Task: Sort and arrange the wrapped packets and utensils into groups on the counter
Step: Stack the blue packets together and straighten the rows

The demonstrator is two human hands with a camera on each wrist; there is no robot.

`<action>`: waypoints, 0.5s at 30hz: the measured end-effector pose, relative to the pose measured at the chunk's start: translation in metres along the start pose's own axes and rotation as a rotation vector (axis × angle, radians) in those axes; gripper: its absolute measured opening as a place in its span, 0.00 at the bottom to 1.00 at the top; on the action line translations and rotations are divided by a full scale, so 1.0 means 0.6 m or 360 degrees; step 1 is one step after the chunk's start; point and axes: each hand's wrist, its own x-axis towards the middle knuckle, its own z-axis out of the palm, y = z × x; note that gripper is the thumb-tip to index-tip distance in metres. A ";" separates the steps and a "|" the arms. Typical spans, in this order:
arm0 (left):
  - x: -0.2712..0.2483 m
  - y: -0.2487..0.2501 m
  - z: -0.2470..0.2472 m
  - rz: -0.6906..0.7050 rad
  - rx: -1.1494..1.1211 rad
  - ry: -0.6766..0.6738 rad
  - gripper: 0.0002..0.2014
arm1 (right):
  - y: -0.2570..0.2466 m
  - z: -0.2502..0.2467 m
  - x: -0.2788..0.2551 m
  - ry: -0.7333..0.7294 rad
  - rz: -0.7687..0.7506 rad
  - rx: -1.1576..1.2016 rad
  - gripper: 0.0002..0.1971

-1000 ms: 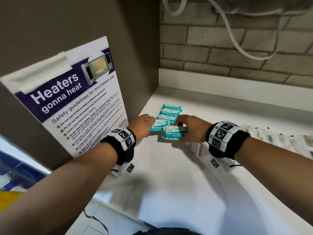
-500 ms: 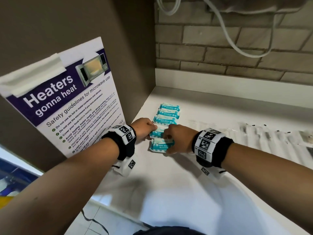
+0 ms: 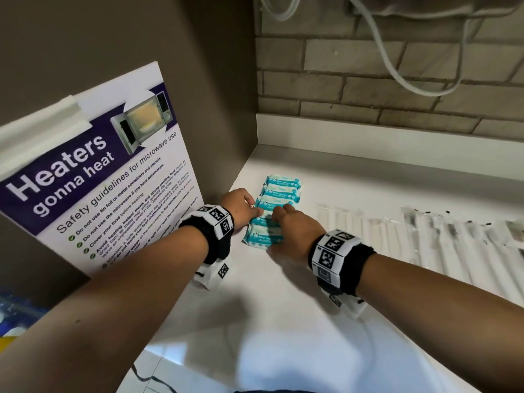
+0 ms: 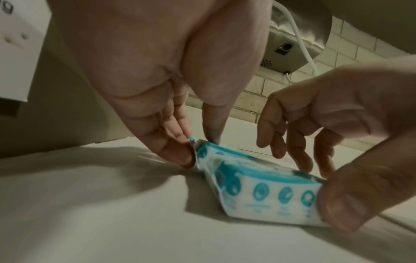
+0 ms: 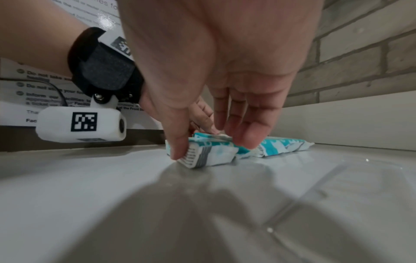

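Several teal-and-white wipe packets [image 3: 280,191] lie in a column on the white counter [image 3: 297,330] beside the left wall. My left hand [image 3: 253,211] pinches the crimped left end of one packet [image 4: 202,151] between thumb and fingertips [image 4: 180,156]. My right hand [image 3: 279,222] holds the nearest packet [image 3: 262,239], with the thumb at its near edge and the fingers [image 5: 245,140] on top. That packet [image 5: 209,156] lies flat against the one behind it. Clear-wrapped utensils [image 3: 442,239] lie in a row to the right.
A microwave safety poster [image 3: 93,177] leans on the brown panel at left, close to my left wrist. A brick wall [image 3: 368,89] with a hanging white cable [image 3: 397,69] closes the back. The counter's front edge [image 3: 181,333] runs below my left arm.
My right hand has carried its packet left and down onto the counter at the near end of the column. My left hand stayed at the column's left side.
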 end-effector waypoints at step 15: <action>0.000 0.012 -0.025 0.0157 0.0407 -0.0118 0.03 | 0.028 -0.032 0.023 -0.0220 -0.0024 0.0109 0.36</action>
